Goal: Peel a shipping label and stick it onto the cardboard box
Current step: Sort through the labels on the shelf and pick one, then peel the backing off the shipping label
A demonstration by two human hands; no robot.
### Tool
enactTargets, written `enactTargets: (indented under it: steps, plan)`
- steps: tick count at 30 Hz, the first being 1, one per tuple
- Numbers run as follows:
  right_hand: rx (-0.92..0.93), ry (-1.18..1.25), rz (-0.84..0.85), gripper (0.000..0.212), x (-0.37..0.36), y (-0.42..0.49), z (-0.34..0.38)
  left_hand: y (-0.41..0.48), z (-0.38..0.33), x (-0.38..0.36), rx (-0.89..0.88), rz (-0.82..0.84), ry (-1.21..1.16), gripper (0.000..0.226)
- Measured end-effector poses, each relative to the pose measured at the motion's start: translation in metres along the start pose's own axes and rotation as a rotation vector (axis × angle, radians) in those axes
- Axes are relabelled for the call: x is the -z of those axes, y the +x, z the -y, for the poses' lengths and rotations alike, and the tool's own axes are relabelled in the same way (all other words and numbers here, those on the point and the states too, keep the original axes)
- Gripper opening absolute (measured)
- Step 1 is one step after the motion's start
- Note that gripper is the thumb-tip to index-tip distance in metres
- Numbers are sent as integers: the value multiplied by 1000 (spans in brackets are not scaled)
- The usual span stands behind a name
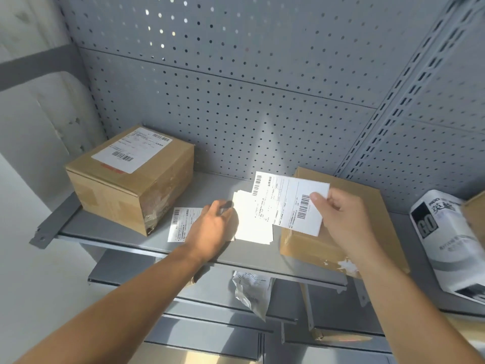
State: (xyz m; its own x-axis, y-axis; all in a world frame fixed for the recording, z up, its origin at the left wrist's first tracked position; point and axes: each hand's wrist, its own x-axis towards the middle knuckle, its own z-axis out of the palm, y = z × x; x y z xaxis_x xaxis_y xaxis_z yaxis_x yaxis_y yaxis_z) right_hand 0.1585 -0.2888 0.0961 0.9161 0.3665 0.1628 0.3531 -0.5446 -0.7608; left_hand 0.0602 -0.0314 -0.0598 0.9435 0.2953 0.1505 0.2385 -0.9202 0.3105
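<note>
You've got the white printed shipping label with barcodes pinched at its right edge in your right hand, thumb on top, fingers curled shut behind it. It hangs over the left end of the plain brown cardboard box on the grey metal shelf, so my guess is you're lining it up (can't tell if the backing's off yet). Your left hand rests loosely curled beside the stack of blank white sheets, holding nothing I can see, probably just steadying them. The other brown cardboard box, far left, already wears a label.
</note>
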Motion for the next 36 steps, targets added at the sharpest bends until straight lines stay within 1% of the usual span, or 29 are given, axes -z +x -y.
enactTargets:
  steps: [3, 5, 6, 8, 9, 10, 13, 14, 15, 16, 18, 19, 21, 23, 25, 29, 31, 34, 36]
  plan:
    - [-113, 297, -101, 19, 8, -17, 5, 3, 0, 8, -3, -83, 11, 55]
    - [-182, 516, -146, 15, 12, -28, 10, 4, -15, 18, -52, -168, 25, 53]
    - [-224, 617, -156, 14, 10, -33, 13, 0, -22, 23, -84, -201, 4, 50]
    - [-276, 792, -184, 14, 9, -41, 18, -5, -50, 42, -158, -250, -147, 37]
    - [-278, 882, -182, 15, 9, -45, 20, -10, -66, 54, -175, -252, -289, 30]
    - [-273, 969, -176, 16, 8, -48, 22, -14, -82, 66, -163, -211, -477, 30]
    - [-248, 1145, -204, 15, 5, -55, 34, -26, -129, 107, 44, 31, -1217, 56]
    - [-225, 1164, -225, 14, 4, -56, 37, -29, -139, 116, 83, 72, -1396, 62]
    - [-198, 1169, -239, 13, 2, -57, 41, -31, -146, 123, 80, 85, -1489, 66]
    - [-170, 1161, -248, 12, -1, -57, 45, -34, -152, 129, 58, 81, -1533, 68]
    - [-123, 1117, -254, 13, -5, -59, 50, -37, -160, 140, -8, 50, -1531, 68]
    - [-113, 1086, -257, 13, -7, -59, 53, -38, -162, 144, -32, 27, -1517, 62]
    - [-106, 1053, -266, 14, -9, -60, 58, -37, -165, 152, -51, -35, -1491, 46]
    - [-86, 1044, -275, 16, -11, -62, 66, -35, -167, 157, -33, -101, -1469, 28]
    - [-55, 1048, -266, 20, -13, -63, 73, -33, -167, 160, 1, -165, -1444, 17]
    - [-25, 1029, -201, 23, -11, -68, 75, -29, -159, 165, 77, -295, -1396, 13]
    - [-42, 1017, -209, 21, -5, -71, 74, -29, -153, 170, 106, -352, -1377, 13]
    - [-14, 1000, -211, 10, 4, -74, 73, -30, -147, 175, 115, -399, -1355, 13]
    - [12, 972, -203, 15, 6, -76, 74, -32, -147, 177, 106, -421, -1336, 12]
